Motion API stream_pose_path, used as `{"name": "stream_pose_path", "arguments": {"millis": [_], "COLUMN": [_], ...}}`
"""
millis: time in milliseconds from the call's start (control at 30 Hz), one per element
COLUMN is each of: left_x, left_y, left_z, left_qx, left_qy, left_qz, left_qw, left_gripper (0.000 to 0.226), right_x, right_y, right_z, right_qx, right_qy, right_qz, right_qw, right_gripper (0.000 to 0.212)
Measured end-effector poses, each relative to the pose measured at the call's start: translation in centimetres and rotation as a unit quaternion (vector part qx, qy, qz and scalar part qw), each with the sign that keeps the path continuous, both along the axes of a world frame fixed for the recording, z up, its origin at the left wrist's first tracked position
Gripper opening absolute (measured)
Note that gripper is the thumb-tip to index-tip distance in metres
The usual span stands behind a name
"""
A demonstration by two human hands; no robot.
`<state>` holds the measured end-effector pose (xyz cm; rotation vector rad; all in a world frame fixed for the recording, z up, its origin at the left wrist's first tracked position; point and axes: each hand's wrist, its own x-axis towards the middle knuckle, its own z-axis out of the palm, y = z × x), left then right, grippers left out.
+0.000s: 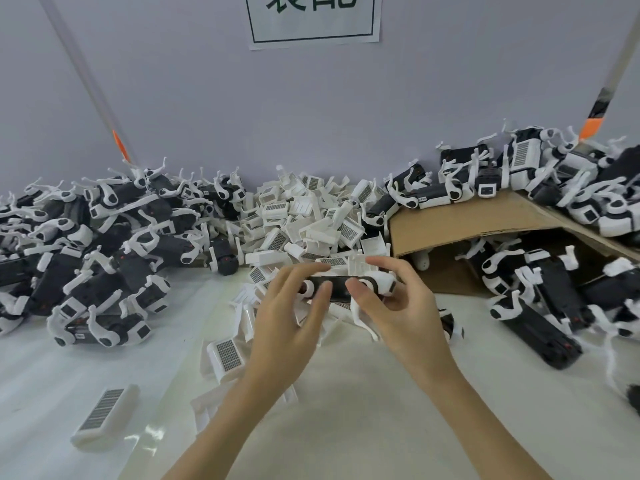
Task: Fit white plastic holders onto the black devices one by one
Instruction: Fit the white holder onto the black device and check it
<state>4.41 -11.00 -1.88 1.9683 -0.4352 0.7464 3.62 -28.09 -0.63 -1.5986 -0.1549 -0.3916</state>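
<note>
Both hands hold one black device (337, 287) with white arms just above the table's middle. My left hand (292, 315) grips its left end, fingers over the top and thumb on the front. My right hand (398, 306) grips the right end, where a white plastic part (382, 284) sits on the device. A heap of loose white plastic holders (304, 223) lies right behind my hands, and more holders (227, 355) lie flat on the table in front left.
A big pile of black devices with white parts (86, 251) fills the left. Another pile (561, 299) spills from a tipped cardboard box (467, 216) on the right. A white sheet (346, 393) covers the table. A wall with a paper sign (313, 19) is behind.
</note>
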Motion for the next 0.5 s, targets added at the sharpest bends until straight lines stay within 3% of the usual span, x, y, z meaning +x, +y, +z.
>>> {"name": "stream_pose_path", "arguments": {"millis": [100, 167, 233, 267, 400, 500], "left_x": [-0.1, -0.1, -0.4, -0.4, -0.5, -0.8], "left_y": [-0.4, -0.4, -0.4, -0.2, -0.2, -0.4], "left_z": [-0.4, -0.3, 0.2, 0.3, 0.5, 0.7], "left_qx": [0.026, -0.06, -0.152, -0.185, -0.269, -0.279], "left_qy": [0.017, 0.092, 0.158, 0.182, 0.232, 0.259], "left_qz": [-0.046, -0.1, -0.14, -0.144, -0.19, -0.23], "left_qw": [0.998, 0.989, 0.966, 0.955, 0.915, 0.896], "left_gripper": [0.026, 0.026, 0.025, 0.025, 0.029, 0.027], "right_x": [-0.2, -0.4, -0.3, -0.2, 0.0, 0.2], "right_y": [0.0, 0.1, 0.0, -0.1, 0.3, 0.5], "right_z": [-0.1, -0.2, -0.1, -0.1, -0.6, -1.2], "right_qx": [0.035, 0.158, 0.19, 0.157, -0.05, -0.066], "right_qy": [-0.034, 0.011, 0.026, 0.016, -0.056, -0.079], "right_qz": [0.06, 0.145, 0.192, 0.202, 0.124, 0.108], "right_qw": [0.997, 0.977, 0.962, 0.967, 0.989, 0.989], "right_gripper": [0.037, 0.047, 0.042, 0.037, 0.059, 0.052]}}
